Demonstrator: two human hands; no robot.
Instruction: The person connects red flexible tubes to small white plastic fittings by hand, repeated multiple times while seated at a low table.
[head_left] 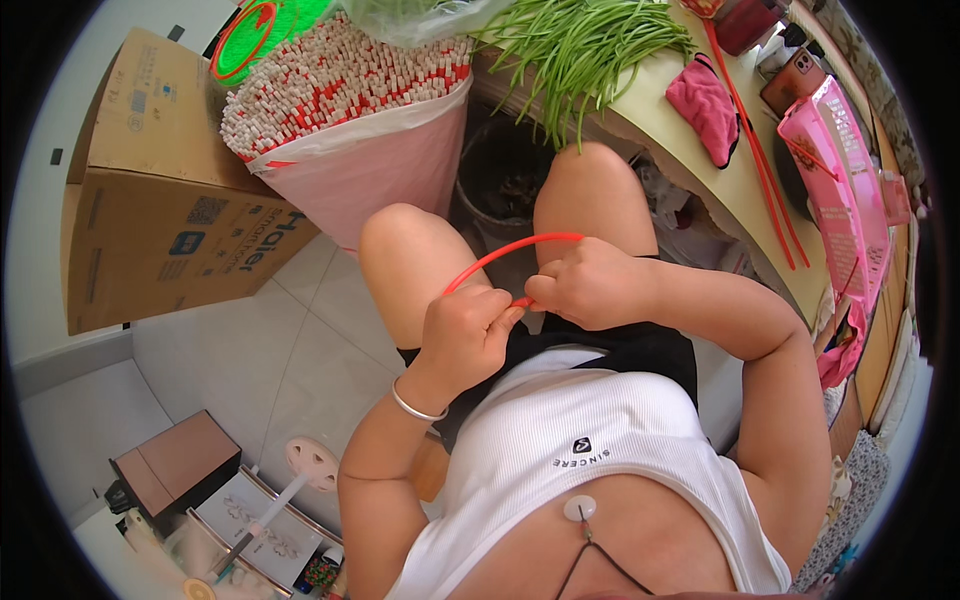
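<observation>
A thin, flexible red tube (510,246) is bent into an arch between my two hands, above my lap. My left hand (468,335), with a pale bangle on its wrist, is closed on one side of it. Opposite, my right hand (592,284) grips the other side with curled fingers. A short red piece shows between the fingertips of both hands, where the tube's ends seem to come together; the fingers hide whether they are joined. Two long red rods (752,140) lie on the table to the right.
Ahead stands a pink sack (375,165) packed with pale-tipped red rods. Left of it is a cardboard box (170,190). Long green stalks (590,50) hang over the table edge (690,150), near a pink cloth pouch (703,110) and a pink basket (835,180). A dark bucket (490,205) sits beyond my knees.
</observation>
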